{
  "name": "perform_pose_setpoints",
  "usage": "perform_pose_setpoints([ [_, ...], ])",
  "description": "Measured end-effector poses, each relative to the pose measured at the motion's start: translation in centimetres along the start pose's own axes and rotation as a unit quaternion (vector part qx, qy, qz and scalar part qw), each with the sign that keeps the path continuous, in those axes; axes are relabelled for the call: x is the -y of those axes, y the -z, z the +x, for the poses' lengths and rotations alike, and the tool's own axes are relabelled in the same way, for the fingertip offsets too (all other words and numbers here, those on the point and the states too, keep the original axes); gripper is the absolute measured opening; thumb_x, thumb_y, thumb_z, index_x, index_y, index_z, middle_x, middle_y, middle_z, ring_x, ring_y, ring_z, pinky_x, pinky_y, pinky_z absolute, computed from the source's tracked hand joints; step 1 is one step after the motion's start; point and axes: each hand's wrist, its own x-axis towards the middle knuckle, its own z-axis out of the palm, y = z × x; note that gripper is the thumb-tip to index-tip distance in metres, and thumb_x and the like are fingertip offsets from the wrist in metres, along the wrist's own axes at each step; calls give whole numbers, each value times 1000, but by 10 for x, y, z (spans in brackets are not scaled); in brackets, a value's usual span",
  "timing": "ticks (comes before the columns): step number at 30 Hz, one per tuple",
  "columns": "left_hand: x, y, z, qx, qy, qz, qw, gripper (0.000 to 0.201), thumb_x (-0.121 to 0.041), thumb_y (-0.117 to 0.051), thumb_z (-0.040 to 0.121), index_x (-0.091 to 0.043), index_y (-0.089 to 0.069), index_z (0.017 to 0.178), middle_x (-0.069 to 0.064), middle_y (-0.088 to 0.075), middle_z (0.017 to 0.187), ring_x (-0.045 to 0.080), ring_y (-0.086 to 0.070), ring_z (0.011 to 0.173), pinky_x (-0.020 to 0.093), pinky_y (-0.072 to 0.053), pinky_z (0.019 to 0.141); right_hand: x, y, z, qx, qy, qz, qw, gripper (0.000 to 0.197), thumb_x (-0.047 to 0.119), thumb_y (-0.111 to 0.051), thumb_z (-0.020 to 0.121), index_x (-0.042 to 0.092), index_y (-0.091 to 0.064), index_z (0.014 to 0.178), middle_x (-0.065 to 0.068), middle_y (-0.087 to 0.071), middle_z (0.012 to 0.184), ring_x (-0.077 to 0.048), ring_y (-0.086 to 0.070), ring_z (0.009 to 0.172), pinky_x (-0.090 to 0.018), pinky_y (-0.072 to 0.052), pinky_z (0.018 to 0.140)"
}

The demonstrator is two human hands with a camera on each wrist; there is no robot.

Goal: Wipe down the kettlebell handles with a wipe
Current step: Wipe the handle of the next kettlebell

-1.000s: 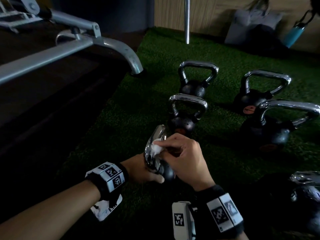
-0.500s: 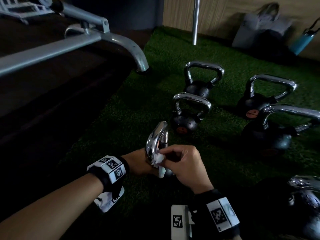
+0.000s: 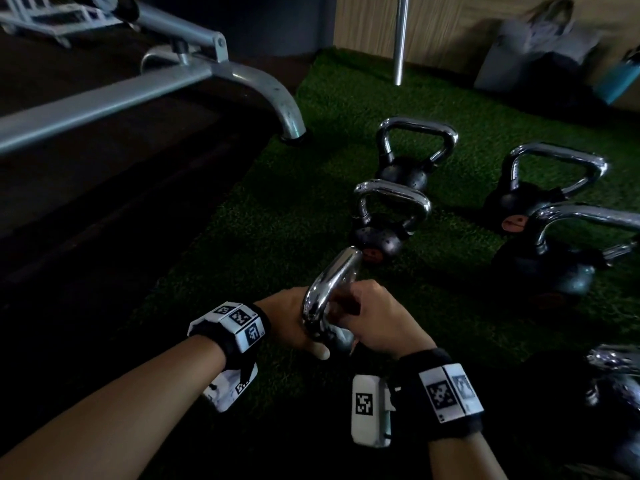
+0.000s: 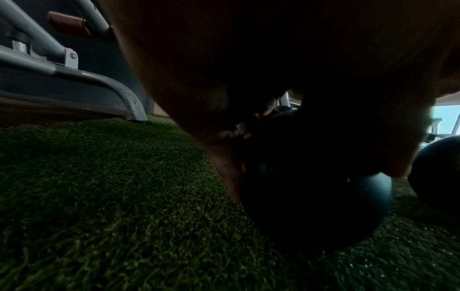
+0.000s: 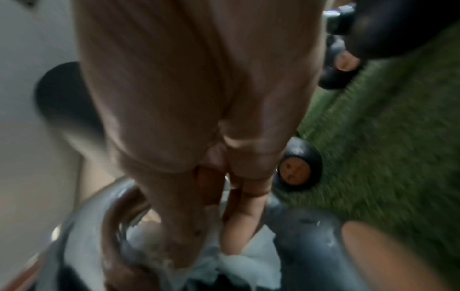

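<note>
A small black kettlebell (image 4: 323,196) with a chrome handle (image 3: 329,289) stands on the green turf, seen edge-on in the head view. My left hand (image 3: 294,327) grips its round body from the left, thumb curled under it. My right hand (image 3: 374,320) pinches a white wipe (image 5: 248,256) and presses it low on the handle's inner side, near where it joins the body. Only a corner of the wipe (image 3: 346,339) shows under my right hand in the head view. The right wrist view is blurred.
Several other chrome-handled kettlebells stand on the turf: one (image 3: 388,223) just beyond my hands, another (image 3: 412,154) behind it, two (image 3: 554,251) to the right. A grey machine frame (image 3: 242,84) lies at the left, a pole (image 3: 400,39) and bags (image 3: 540,50) by the back wall.
My right hand has slid the wipe down the handle, from its upper bend to its base. The left hand has kept its grip on the body.
</note>
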Motion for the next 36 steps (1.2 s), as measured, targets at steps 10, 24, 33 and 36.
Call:
perform_pose_setpoints([
  [10, -6, 2, -10, -2, -23, 29, 999, 42, -31, -91, 74, -22, -70, 110, -24, -56, 89, 2, -57, 94, 17, -49, 84, -7, -9, -11, 7, -35, 151, 988, 13, 14, -74, 92, 23, -80, 97, 2, -80, 94, -15, -76, 90, -47, -60, 88],
  [24, -10, -2, -11, -40, 17, 33, 999, 71, -35, -94, 67, -23, -60, 128, -7, -63, 121, 14, -62, 115, 26, -49, 100, -14, -29, -9, -106, -60, 619, 776, 39, -1, -80, 62, 0, -60, 96, -21, -72, 91, -22, -74, 73, -29, -63, 67],
  [33, -14, -1, -12, -33, 38, 17, 999, 70, -30, -95, 67, -24, -57, 126, -9, -63, 117, 12, -62, 115, 25, -49, 99, -7, -31, -1, -356, -77, 355, 861, 30, -2, -86, 68, 19, -66, 78, -15, -76, 84, -31, -75, 78, -55, -63, 78],
  [36, -12, -1, -11, -25, 49, 9, 998, 65, -32, -95, 65, -27, -59, 119, -14, -61, 108, 13, -65, 111, 31, -53, 99, -3, -32, -7, -385, -76, 288, 873, 28, 3, -89, 68, 17, -66, 76, -6, -75, 76, -26, -75, 74, -44, -63, 69],
])
